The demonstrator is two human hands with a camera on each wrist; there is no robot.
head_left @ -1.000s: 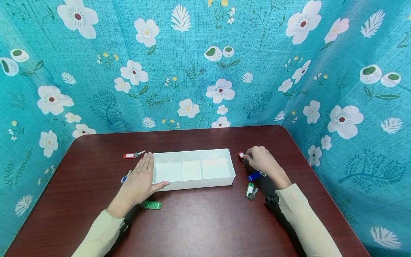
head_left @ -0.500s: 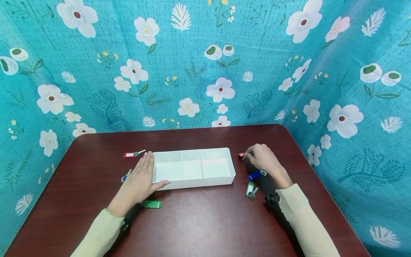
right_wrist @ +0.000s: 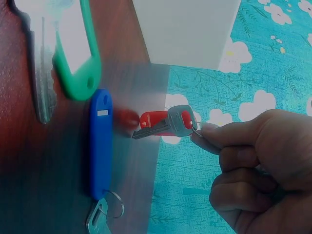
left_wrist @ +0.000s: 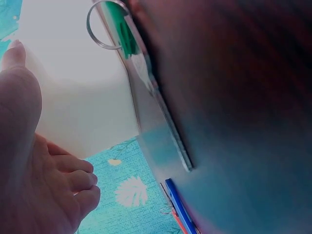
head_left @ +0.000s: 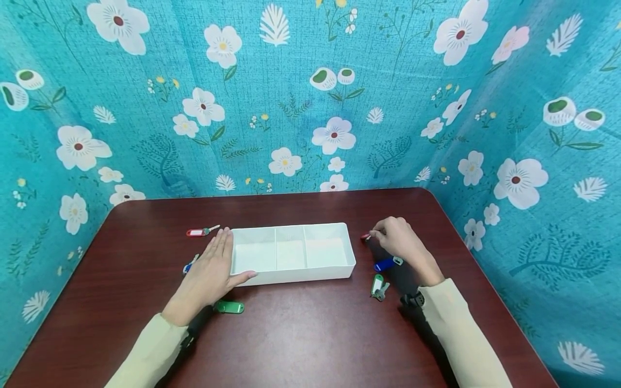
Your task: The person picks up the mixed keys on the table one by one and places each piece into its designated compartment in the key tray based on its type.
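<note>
The right hand [right_wrist: 258, 170] is pinching the ring [right_wrist: 197, 128] of a red-tagged key [right_wrist: 180, 122] beside the white tray's [head_left: 301, 274] right end; the left hand [head_left: 211, 269], straight-fingered, is touching the left. Apparently light and rigid, the key is probably pivoting freely, the ring offering the handiest hold.

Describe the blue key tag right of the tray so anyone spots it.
Find the long white three-compartment tray on the dark table. Off its right end, the blue tag lies between the red tag held by the right hand and the green tag. It's the only blue one there.
</note>
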